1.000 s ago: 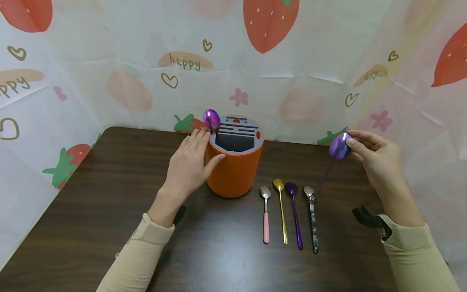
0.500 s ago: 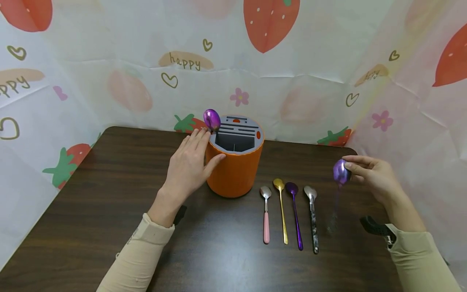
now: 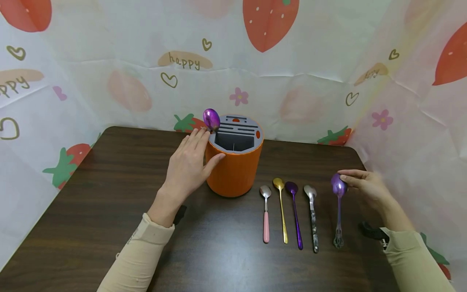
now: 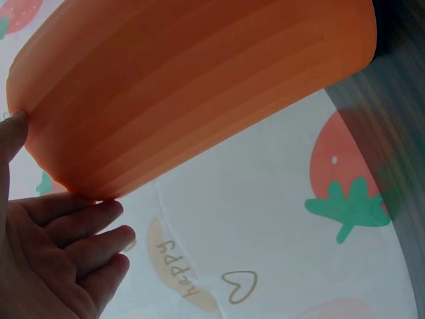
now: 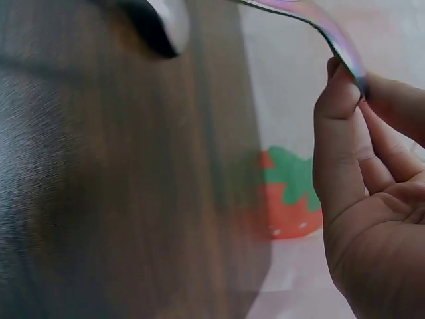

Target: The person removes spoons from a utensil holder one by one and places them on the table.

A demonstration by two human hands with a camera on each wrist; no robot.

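My right hand (image 3: 370, 188) pinches the bowl of a light purple spoon (image 3: 339, 192) between thumb and fingers, its ornate handle end pointing toward me low over the table. In the right wrist view the curved rim of this spoon (image 5: 332, 36) sits between thumb and index finger. My left hand (image 3: 187, 164) rests against the orange utensil holder (image 3: 233, 174), fingers fairly straight, fingertips and thumb touching near its top, also seen in the left wrist view. Another purple spoon (image 3: 211, 119) stands in the holder, bowl up, its handle hidden.
Left of the held spoon lie a black-patterned-handle spoon (image 3: 313, 215), a dark purple spoon (image 3: 294, 211), a gold spoon (image 3: 281, 207) and a pink-handled spoon (image 3: 265, 211) in a row on the brown table (image 3: 109, 194). A strawberry-print cloth (image 3: 310, 48) hangs behind.
My right hand has come down toward the table with the light purple spoon, right of the black-patterned-handle spoon; its handle swung from leftward to pointing toward me. My left hand stays put.
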